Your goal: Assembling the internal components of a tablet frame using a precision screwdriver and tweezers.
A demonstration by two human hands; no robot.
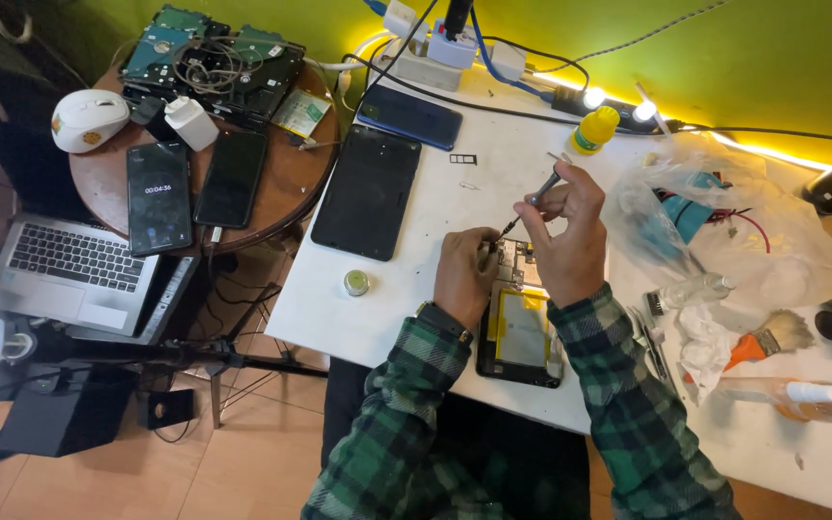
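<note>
Opened tablet under two hands at the bench's front edge

The left hand (462, 274) rests with fingers curled closed on the upper edge of the opened tablet (522, 332), bracing it; the right hand (570, 241) pinches a slim screwdriver (532, 200), tip down at the tablet's top. A black panel (366, 191) lies left, a paintbrush (772, 339) right.

Two dark flat phones (195, 188) are lying side by side on a small round brown table (281, 193), near a white computer mouse (89, 119) and some green hard drives (209, 60). A grey open laptop (74, 262) is sitting below them. On the white table (416, 279), a big black tablet (368, 191), a yellow-capped little bottle (594, 129), a crinkly clear plastic bag (715, 226) and an orange-handled brush (770, 339) are resting.
</note>
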